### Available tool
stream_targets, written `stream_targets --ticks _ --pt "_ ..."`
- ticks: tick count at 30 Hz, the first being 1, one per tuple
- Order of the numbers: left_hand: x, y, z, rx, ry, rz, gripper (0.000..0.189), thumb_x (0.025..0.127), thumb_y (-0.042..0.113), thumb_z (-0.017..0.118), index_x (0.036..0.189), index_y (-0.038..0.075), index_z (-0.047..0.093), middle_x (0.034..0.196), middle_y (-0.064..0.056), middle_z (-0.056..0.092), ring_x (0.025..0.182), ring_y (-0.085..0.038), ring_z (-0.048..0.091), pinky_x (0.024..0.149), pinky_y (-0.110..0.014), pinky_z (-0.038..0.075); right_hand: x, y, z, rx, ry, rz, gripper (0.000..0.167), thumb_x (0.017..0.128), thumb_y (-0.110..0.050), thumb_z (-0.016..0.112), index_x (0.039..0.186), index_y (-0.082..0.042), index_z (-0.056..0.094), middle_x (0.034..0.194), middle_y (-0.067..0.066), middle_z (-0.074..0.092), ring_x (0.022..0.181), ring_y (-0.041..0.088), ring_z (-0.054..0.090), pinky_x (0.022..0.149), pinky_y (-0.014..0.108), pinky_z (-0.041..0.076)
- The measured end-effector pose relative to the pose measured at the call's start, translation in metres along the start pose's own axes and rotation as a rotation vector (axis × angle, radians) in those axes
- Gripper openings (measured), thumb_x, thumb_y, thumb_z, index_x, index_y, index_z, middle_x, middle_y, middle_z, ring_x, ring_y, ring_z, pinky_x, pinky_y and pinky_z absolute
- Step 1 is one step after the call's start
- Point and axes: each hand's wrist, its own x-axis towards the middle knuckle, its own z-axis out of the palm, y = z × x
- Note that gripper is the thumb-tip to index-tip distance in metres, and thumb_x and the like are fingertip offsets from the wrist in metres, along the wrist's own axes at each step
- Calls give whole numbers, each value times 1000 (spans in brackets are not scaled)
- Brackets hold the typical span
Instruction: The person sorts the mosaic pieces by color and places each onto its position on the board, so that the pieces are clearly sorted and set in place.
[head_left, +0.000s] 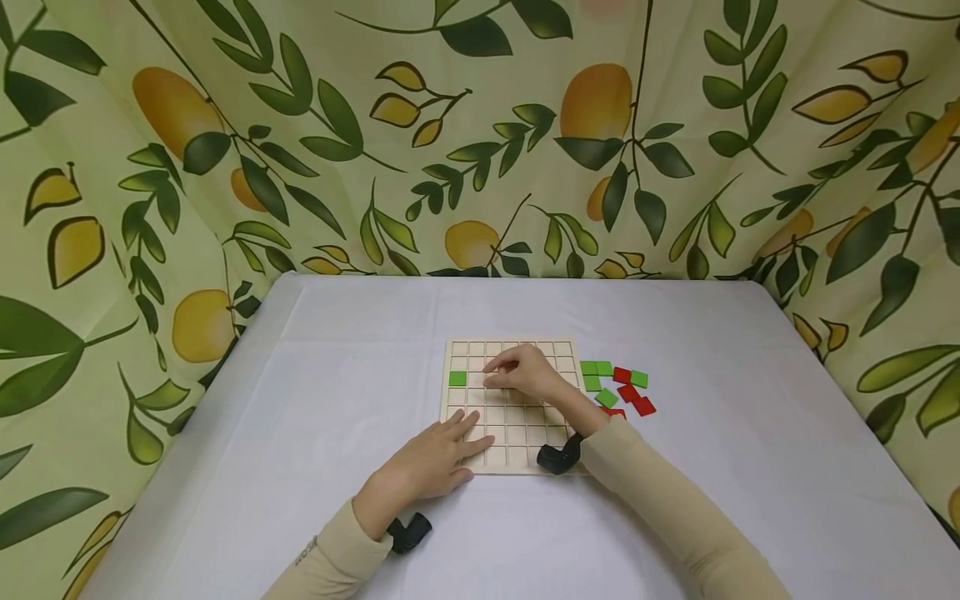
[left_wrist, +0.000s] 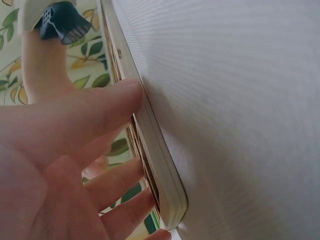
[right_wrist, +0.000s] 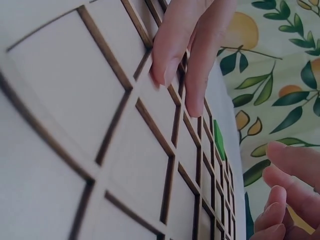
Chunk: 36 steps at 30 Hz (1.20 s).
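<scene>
A pale wooden grid board [head_left: 517, 435] lies on the white cloth, its cells framed by raised strips. One green square tile [head_left: 457, 378] sits in a cell near its left edge. My left hand [head_left: 432, 454] rests with spread fingers on the near left corner; in the left wrist view its thumb [left_wrist: 112, 100] lies along the board's side edge. Over the board's upper middle is my right hand [head_left: 527, 372], thumb and index finger apart, with no tile showing between them. In the right wrist view, its loosely bent fingers [right_wrist: 292, 187] are at the lower right.
Beside the board's right edge lie several loose green tiles [head_left: 606, 397] and red tiles [head_left: 628, 392], some partly behind my right arm. Each wrist wears a black device [head_left: 411, 533]. A fruit-patterned curtain [head_left: 480, 150] hangs behind the table [head_left: 337, 358].
</scene>
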Motion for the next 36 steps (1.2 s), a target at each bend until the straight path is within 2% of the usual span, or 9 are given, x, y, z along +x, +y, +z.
stream_targets --ticks 10,18,25,30,36 --pt "-1 2 -1 -14 2 0 49 96 29 58 143 25 48 158 -11 33 148 -33 30 118 -49 36 -16 6 -9 68 16 1 25 79 -16 79 97 0 75 73 0 57 69 12 46 60 19 40" --pt "-1 2 0 0 -1 -5 49 96 30 56 144 25 46 159 -11 32 148 -32 30 118 -49 36 -32 14 -15 76 28 38 23 80 -18 77 97 -3 75 81 3 62 72 13 48 61 18 42" --pt "-1 1 -1 -8 5 1 49 96 29 57 144 24 47 159 -11 32 148 -32 30 118 -49 36 -43 19 -21 121 49 62 24 80 -16 77 99 0 74 72 -3 56 70 13 48 60 17 42" --pt "-1 0 0 1 8 8 50 96 29 57 144 24 46 158 -12 33 148 -32 30 117 -49 36 -48 22 -27 150 60 42 26 81 -14 76 100 4 73 71 -3 52 70 13 47 57 16 41" --pt "0 0 2 6 8 2 50 96 31 57 144 25 46 159 -11 32 148 -32 31 118 -49 36 -57 27 -36 162 81 99 26 82 -14 74 101 3 72 73 -2 53 71 14 48 57 16 42"
